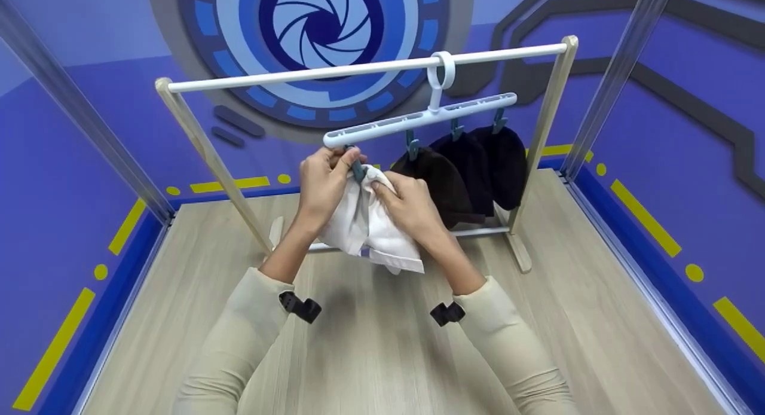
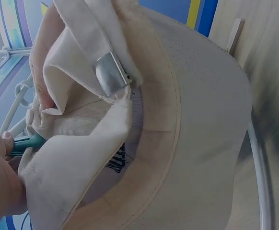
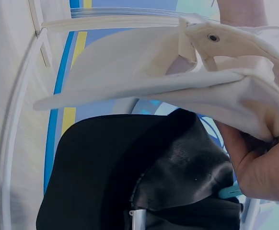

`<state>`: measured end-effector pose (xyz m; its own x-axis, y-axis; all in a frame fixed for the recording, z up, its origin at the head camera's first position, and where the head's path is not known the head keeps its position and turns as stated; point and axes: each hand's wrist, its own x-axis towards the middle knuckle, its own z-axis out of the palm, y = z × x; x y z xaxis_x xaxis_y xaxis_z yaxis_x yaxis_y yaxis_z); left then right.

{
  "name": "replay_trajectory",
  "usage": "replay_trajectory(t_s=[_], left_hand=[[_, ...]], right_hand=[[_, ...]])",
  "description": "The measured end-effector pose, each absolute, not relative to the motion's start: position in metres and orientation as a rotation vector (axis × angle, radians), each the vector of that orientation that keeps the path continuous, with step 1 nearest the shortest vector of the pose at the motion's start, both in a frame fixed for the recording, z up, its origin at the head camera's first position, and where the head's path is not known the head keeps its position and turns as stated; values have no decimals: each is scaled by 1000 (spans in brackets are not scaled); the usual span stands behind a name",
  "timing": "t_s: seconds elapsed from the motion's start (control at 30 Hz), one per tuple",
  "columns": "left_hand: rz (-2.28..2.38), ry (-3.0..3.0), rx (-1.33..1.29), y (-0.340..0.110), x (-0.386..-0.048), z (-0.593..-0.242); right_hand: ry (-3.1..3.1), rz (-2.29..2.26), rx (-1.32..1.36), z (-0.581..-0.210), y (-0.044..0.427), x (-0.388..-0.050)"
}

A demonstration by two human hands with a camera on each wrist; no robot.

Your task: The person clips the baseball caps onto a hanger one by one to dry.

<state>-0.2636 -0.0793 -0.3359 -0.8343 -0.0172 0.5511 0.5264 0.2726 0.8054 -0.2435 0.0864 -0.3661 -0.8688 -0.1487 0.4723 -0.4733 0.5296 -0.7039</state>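
A cream baseball cap (image 1: pixel 388 247) hangs below the left end of a white clip hanger (image 1: pixel 388 127), brim downward. My left hand (image 1: pixel 323 185) pinches a dark green clip (image 1: pixel 358 171) whose lower end meets the cap's edge; whether the clip bites the cloth cannot be told. My right hand (image 1: pixel 412 206) grips the cap's fabric beside that clip, thumb in front. In the left wrist view the cap's inside, strap and metal buckle (image 2: pixel 111 74) face the camera. The right wrist view shows my right hand (image 3: pixel 269 170) under the bunched cloth, with a black cap (image 3: pixel 101 167) alongside.
Several clips sit along the hanger; dark caps (image 1: pixel 439 185) hang from those on its right half. The hanger's ring (image 1: pixel 442 71) loops over the white rail (image 1: pixel 311 73) of a wooden-sided rack (image 1: pixel 206 149). Blue patterned walls surround the wood-grain tabletop (image 1: pixel 370 343).
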Motion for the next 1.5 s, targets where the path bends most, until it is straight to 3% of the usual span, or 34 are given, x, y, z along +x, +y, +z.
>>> replay_trajectory(t_s=[1.5], left_hand=[[-1486, -2192, -577, -90, -263, -352]], right_hand=[[-2401, 1335, 626, -374, 104, -232]])
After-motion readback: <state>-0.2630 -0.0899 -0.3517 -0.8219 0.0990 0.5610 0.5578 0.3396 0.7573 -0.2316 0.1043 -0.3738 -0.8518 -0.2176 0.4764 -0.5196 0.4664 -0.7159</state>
